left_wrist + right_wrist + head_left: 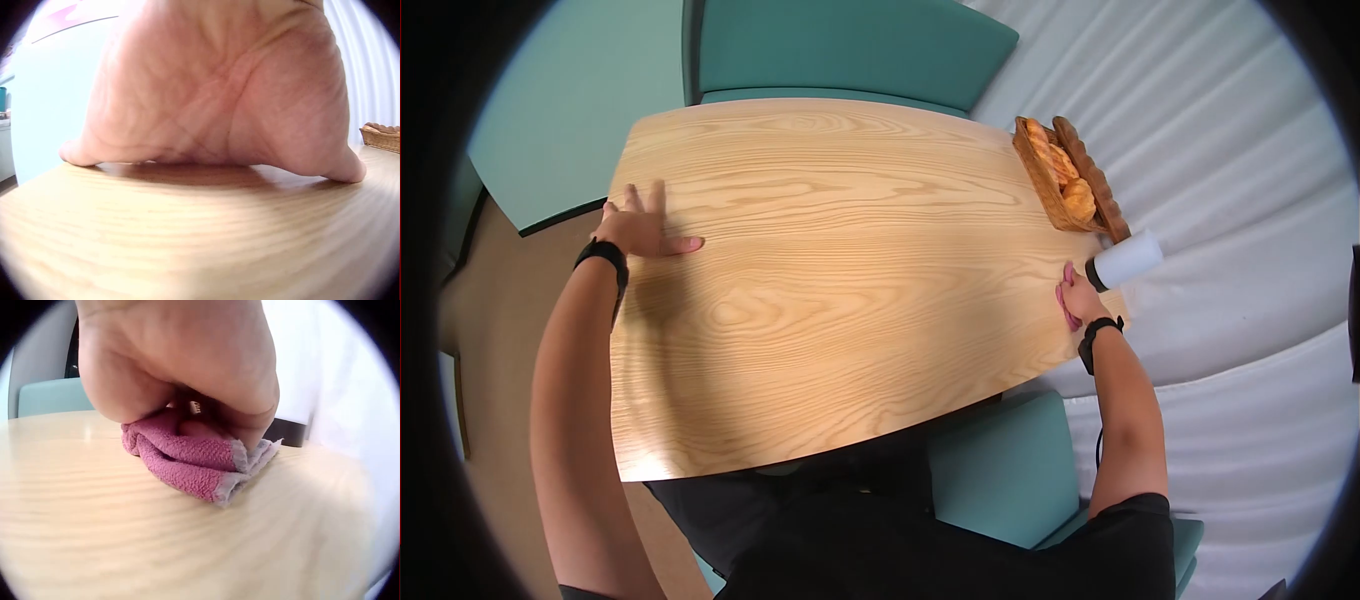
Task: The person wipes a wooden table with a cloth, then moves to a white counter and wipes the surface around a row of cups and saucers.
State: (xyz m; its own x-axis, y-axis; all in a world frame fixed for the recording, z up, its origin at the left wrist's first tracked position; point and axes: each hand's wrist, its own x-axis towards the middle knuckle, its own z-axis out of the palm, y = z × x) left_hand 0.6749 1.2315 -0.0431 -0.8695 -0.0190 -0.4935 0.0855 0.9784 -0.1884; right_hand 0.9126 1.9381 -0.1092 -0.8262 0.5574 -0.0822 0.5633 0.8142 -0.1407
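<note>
A folded pink cloth (pixel 187 465) with pale edges lies on the wooden table (pixel 830 300). My right hand (pixel 1083 299) grips it near the table's right edge, fingers curled over it; in the right wrist view the hand (pixel 181 356) covers its upper part. Close beside those fingers is a white cylinder with a black end (pixel 1127 262). At the table's left edge my left hand (pixel 638 228) rests on the wood with fingers spread and thumb out to the side. Its palm (pixel 212 94) arches over the tabletop in the left wrist view, with nothing held.
A wicker basket of bread (pixel 1060 175) stands at the table's far right corner, a long brown loaf along its side. Teal seats stand behind the table (pixel 840 50) and at the near right (pixel 1005 470). A white curtain (pixel 1230 330) hangs along the right.
</note>
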